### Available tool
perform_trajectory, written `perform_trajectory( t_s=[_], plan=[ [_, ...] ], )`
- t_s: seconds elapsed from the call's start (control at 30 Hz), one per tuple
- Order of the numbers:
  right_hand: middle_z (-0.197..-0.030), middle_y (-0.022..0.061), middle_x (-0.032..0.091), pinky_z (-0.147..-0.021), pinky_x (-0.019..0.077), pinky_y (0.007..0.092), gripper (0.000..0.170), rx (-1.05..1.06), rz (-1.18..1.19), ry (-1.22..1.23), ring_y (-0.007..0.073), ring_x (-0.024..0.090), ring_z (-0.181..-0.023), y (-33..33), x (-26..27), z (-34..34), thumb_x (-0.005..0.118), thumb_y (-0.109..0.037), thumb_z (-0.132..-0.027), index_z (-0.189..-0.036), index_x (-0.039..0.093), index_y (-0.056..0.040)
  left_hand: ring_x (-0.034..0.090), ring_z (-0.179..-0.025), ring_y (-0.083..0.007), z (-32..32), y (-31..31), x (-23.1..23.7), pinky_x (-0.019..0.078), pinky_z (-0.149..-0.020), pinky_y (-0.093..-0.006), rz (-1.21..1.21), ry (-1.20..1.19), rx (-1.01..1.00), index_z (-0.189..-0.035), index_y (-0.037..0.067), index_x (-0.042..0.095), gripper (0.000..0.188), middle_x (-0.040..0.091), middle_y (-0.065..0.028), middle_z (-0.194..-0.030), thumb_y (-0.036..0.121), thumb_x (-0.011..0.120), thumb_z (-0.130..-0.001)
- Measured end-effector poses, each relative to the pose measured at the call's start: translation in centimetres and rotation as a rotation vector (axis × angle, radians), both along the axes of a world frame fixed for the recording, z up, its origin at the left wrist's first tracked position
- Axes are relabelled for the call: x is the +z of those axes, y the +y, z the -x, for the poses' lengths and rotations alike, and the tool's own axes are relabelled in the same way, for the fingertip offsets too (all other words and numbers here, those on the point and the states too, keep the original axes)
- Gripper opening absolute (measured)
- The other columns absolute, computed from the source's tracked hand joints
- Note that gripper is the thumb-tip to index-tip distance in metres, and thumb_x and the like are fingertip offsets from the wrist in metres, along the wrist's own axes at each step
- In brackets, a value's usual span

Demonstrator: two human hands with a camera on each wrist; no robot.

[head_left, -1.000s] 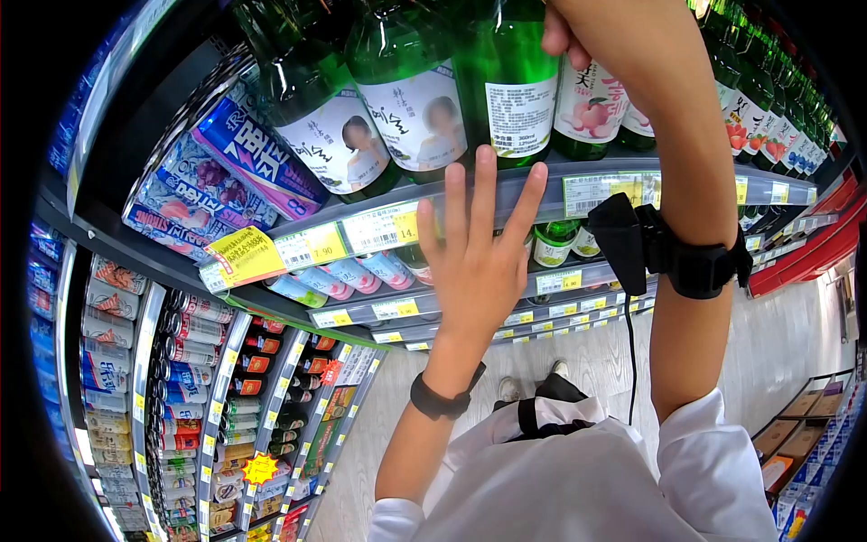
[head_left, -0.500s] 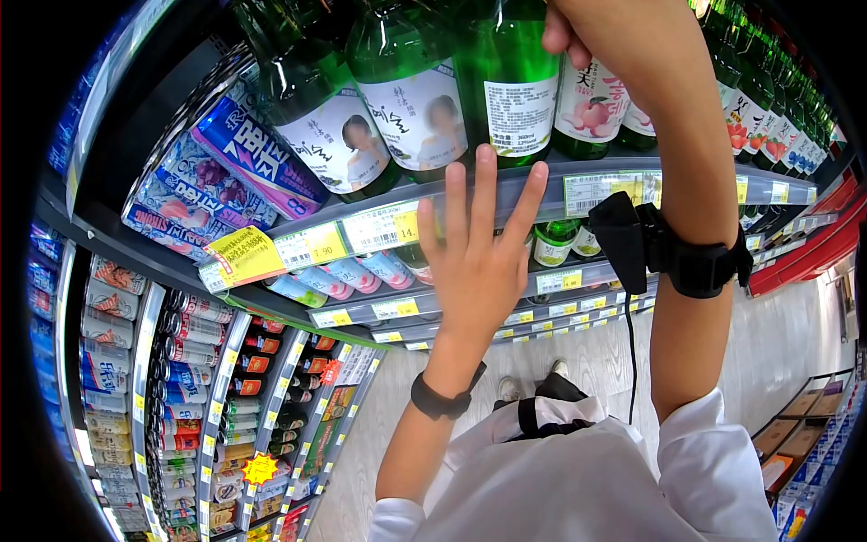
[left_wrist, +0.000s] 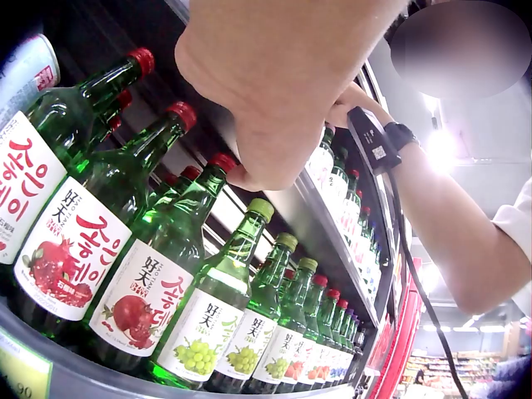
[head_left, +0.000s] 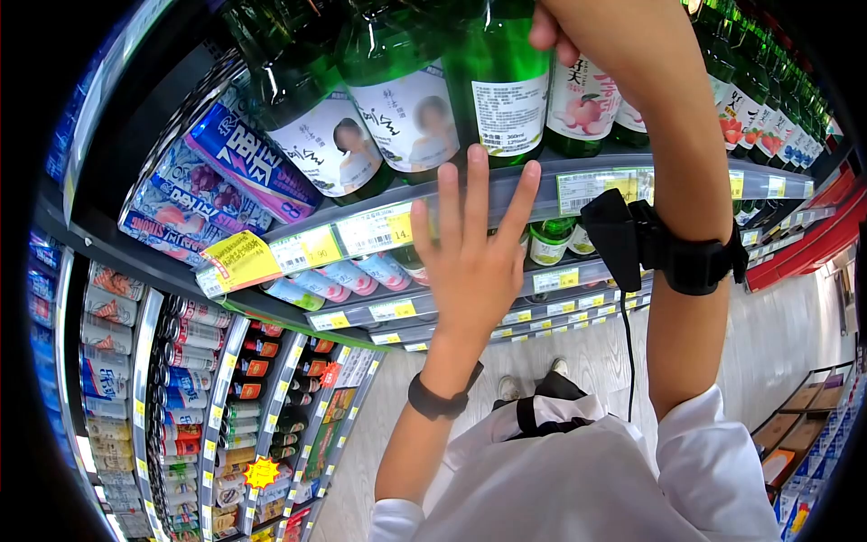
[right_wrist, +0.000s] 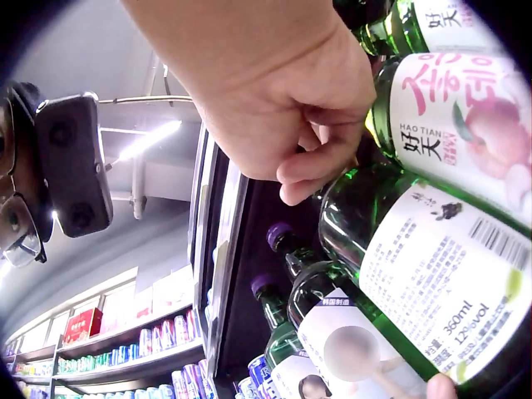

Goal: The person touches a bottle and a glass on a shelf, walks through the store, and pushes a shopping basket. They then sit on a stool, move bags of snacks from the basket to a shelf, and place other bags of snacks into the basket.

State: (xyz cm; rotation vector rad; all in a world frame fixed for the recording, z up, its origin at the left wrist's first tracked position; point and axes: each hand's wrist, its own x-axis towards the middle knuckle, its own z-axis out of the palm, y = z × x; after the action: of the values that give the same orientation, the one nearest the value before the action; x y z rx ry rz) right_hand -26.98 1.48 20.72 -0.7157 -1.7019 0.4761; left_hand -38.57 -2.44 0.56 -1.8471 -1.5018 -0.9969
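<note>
In the head view a green bottle (head_left: pixel 510 117) stands on the upper shelf, its printed text label facing out. My right hand (head_left: pixel 564 32) is at its top; the right wrist view shows that hand (right_wrist: pixel 307 125) with curled fingers round the neck, which they mostly hide. The fingers of my left hand (head_left: pixel 474 262) are straight and spread over the shelf's front edge, one fingertip at the bottle's base. That fingertip (right_wrist: pixel 440 387) also shows low in the right wrist view, against the label's lower end.
Portrait-labelled bottles (head_left: pixel 406 117) stand to the left, with blue and purple cans (head_left: pixel 226 167) beyond. Peach-labelled bottles (head_left: pixel 582 104) are to the right. Price tags line the shelf edge (head_left: pixel 506 194). Lower shelves hold more bottles, and drink cans (head_left: pixel 108 361) fill racks at left.
In the head view the shelf, bottles and both hands appear shifted slightly left together. Both hands keep nearly the same pose at the bottle.
</note>
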Motion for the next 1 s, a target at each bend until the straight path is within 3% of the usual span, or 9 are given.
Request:
perform_trajectory(
  t_s=[1.0],
  plan=[
    [-0.111,0.0293,0.065,-0.039,0.0457,0.0255,0.048,0.004,-0.046,-0.003,0.014,0.059,-0.045,0.15,-0.12,0.17,0.061,-0.016,-0.093,-0.123,0.049,0.0196,0.027,-0.144,-0.032,0.19,0.42,-0.46,0.0084,-0.116,-0.0474,-0.042,0.03,0.03,-0.139,0.035,0.053,0.074,0.035,-0.0116,-0.155,0.008,0.062,-0.071]
  ],
)
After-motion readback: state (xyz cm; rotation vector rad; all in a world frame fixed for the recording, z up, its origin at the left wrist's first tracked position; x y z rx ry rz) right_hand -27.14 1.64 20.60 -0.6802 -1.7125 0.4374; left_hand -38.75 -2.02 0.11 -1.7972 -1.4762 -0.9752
